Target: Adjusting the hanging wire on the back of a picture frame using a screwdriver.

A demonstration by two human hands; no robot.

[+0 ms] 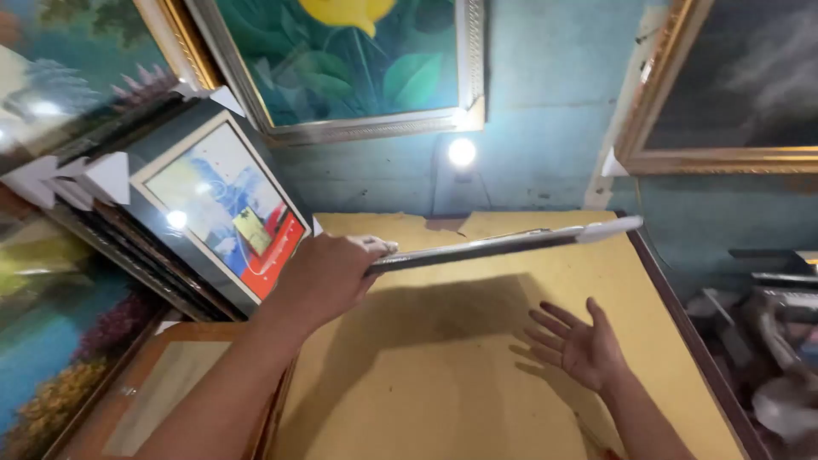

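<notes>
Left hand [328, 277] has fingers clenched on one end of a thin dark framed panel [503, 244], held edge-on and level above the yellow-topped bench [443, 375]. Right hand [579, 345] is released, palm up, beneath the panel's far end, not touching. Step in hand: carrying it over the bench. Next move likely calls for right-hand support at the white corner guard [609, 227]

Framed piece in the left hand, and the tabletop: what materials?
Framed piece: seen edge-on, dark glossy moulding, wood or plastic, can't tell; white corner guard looks like card or foam. Tabletop: matte yellow-brown sheet, torn at the far edge, so probably paper or card; dark wood-like rim.
</notes>
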